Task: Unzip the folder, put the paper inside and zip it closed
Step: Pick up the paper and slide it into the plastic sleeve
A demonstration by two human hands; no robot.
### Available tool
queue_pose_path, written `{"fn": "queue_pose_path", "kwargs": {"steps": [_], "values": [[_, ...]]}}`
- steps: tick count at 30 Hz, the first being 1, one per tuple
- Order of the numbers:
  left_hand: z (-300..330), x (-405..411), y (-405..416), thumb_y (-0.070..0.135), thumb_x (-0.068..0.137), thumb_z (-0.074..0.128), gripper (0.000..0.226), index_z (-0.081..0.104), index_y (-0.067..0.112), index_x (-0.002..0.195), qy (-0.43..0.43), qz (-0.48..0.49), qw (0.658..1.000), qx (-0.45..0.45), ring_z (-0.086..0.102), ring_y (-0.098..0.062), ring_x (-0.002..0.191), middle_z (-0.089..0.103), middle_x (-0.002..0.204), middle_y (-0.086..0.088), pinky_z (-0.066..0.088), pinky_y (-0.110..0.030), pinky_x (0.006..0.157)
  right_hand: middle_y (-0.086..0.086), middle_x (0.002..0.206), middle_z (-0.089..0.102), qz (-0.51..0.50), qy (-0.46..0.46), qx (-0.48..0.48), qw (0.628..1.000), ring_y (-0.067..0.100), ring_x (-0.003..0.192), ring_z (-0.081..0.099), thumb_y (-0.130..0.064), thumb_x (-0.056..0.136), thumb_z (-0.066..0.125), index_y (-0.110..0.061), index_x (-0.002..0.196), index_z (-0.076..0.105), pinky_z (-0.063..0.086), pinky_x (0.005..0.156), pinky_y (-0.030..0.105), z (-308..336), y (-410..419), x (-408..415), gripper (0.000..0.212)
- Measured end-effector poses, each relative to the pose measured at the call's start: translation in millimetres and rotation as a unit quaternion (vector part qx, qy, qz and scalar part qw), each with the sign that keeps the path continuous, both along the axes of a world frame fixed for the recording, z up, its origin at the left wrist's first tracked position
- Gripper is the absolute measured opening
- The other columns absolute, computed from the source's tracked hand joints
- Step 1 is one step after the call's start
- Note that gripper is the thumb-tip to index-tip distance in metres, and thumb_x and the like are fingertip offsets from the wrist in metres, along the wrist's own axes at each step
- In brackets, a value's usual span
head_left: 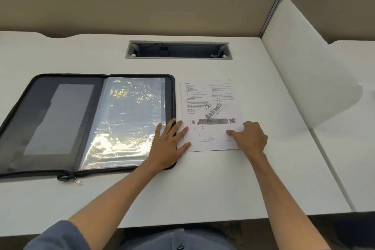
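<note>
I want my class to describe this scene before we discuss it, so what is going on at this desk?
A person sits at a white desk with a black zip folder already unzipped and lying open, its clear plastic sleeves showing. A printed paper lies just right of it, still outside. The left hand rests flat across the folder's right edge and the paper's left edge; the right hand presses its fingers on the paper's lower right.

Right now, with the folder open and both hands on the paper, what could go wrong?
1. The paper lies flat on the desk; the right hand may crease its corner lifting it.
2. The left hand straddles the zip folder edge, so the sheet could catch on that raised rim.
3. The plastic sleeves look wrinkled; the sheet might snag going in.
</note>
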State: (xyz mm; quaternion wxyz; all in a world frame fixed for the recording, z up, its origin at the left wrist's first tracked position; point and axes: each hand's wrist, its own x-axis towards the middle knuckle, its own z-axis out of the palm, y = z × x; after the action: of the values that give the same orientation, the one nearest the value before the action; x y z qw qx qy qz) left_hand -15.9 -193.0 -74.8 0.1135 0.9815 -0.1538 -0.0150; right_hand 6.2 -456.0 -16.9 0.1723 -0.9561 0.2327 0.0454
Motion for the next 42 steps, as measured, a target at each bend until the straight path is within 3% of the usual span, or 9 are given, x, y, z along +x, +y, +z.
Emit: {"fn": "queue_pose_path", "kwargs": {"steps": [10, 17, 19, 21, 24, 28, 35, 39, 42], "values": [[2.4, -0.6, -2.2, 0.061, 0.094, 0.024, 0.063, 0.029, 0.032, 0.151, 0.001, 0.0, 1.0, -0.001, 0.004, -0.015, 0.15, 0.02, 0.161, 0.008, -0.003, -0.049, 0.12, 0.021, 0.129, 0.046, -0.034, 0.058, 0.031, 0.997, 0.041, 0.114, 0.052, -0.024, 0.08, 0.072, -0.002, 0.133, 0.031, 0.046, 0.086, 0.041, 13.0, 19.6, 13.1, 0.07], [1.2, -0.9, -0.6, 0.063, 0.094, 0.02, 0.065, 0.027, 0.033, 0.151, 0.007, -0.002, 1.0, 0.002, 0.002, -0.015, 0.15, 0.017, 0.162, 0.008, -0.006, -0.049, 0.12, 0.01, 0.121, 0.06, -0.05, 0.034, 0.097, 0.993, 0.033, 0.121, 0.049, -0.037, 0.074, 0.074, -0.007, 0.128, 0.039, 0.032, 0.097, 0.042, 10.9, 5.9, 25.1, 0.071], [1.1, -0.7, -0.1, 0.063, 0.094, 0.02, 0.065, 0.027, 0.033, 0.151, 0.007, -0.002, 1.0, 0.003, 0.002, -0.015, 0.151, 0.018, 0.162, 0.008, -0.006, -0.049, 0.12, 0.006, 0.11, 0.061, -0.072, 0.016, 0.171, 0.982, 0.031, 0.113, 0.054, -0.042, 0.076, 0.072, -0.01, 0.117, 0.051, 0.036, 0.092, 0.041, 14.7, -1.3, 31.9, 0.055], [1.1, -1.2, 0.1, 0.063, 0.094, 0.02, 0.065, 0.027, 0.033, 0.151, 0.005, -0.002, 1.0, 0.003, 0.003, -0.015, 0.151, 0.018, 0.162, 0.008, -0.006, -0.049, 0.12, 0.001, 0.079, 0.056, -0.074, -0.006, 0.255, 0.964, 0.029, 0.087, 0.053, -0.035, 0.079, 0.072, -0.013, 0.079, 0.056, 0.04, 0.066, 0.034, 17.7, -9.8, 39.0, 0.027], [1.2, -1.7, -0.2, 0.063, 0.093, 0.017, 0.066, 0.027, 0.033, 0.151, 0.005, -0.003, 1.0, 0.008, 0.003, -0.015, 0.15, 0.018, 0.161, 0.008, -0.006, -0.049, 0.12, 0.004, 0.065, 0.048, -0.072, 0.005, 0.333, 0.94, 0.024, 0.072, 0.044, -0.019, 0.08, 0.07, -0.015, 0.058, 0.046, 0.031, 0.057, 0.026, 19.3, -21.8, 46.6, 0.033], [2.3, -2.3, -0.3, 0.063, 0.094, 0.019, 0.065, 0.027, 0.032, 0.151, 0.002, -0.005, 1.0, 0.005, 0.003, -0.014, 0.15, 0.018, 0.162, 0.008, -0.007, -0.048, 0.12, 0.012, 0.083, 0.061, -0.034, 0.021, 0.364, 0.93, 0.024, 0.074, 0.056, -0.004, 0.083, 0.064, -0.005, 0.083, 0.067, 0.043, 0.065, 0.03, 20.8, -31.9, 49.6, 0.004], [7.2, -1.1, 0.9, 0.053, 0.097, 0.035, 0.06, 0.03, 0.024, 0.149, 0.014, 0.009, 0.994, -0.112, 0.01, -0.011, 0.149, 0.026, 0.159, 0.005, -0.009, -0.043, 0.12, 0.007, 0.09, 0.074, -0.017, -0.067, 0.464, 0.883, 0.012, 0.066, 0.069, -0.002, 0.085, 0.064, -0.011, 0.103, 0.071, 0.054, 0.059, 0.021, 25.5, -33.1, 36.0, 0.021], [34.4, 16.6, -5.9, 0.051, 0.097, 0.042, 0.061, 0.03, 0.02, 0.149, 0.105, 0.149, 0.917, -0.353, 0.029, -0.017, 0.143, 0.036, 0.154, 0.004, 0.012, -0.041, 0.12, 0.005, 0.092, 0.075, -0.023, -0.115, 0.517, 0.848, 0.011, 0.07, 0.071, -0.002, 0.086, 0.066, -0.012, 0.103, 0.071, 0.056, 0.059, 0.02, 30.5, -31.9, 26.6, 0.021], [63.1, 39.9, -11.0, 0.046, 0.099, 0.043, 0.048, 0.048, 0.019, 0.138, 0.172, 0.238, 0.825, -0.482, 0.055, -0.015, 0.12, 0.055, 0.138, 0.002, 0.043, -0.025, 0.094, 0.002, 0.091, 0.076, -0.03, -0.135, 0.551, 0.823, 0.013, 0.072, 0.072, -0.002, 0.087, 0.065, -0.017, 0.098, 0.071, 0.058, 0.062, 0.022, 34.7, -25.8, 20.8, 0.019]]}}
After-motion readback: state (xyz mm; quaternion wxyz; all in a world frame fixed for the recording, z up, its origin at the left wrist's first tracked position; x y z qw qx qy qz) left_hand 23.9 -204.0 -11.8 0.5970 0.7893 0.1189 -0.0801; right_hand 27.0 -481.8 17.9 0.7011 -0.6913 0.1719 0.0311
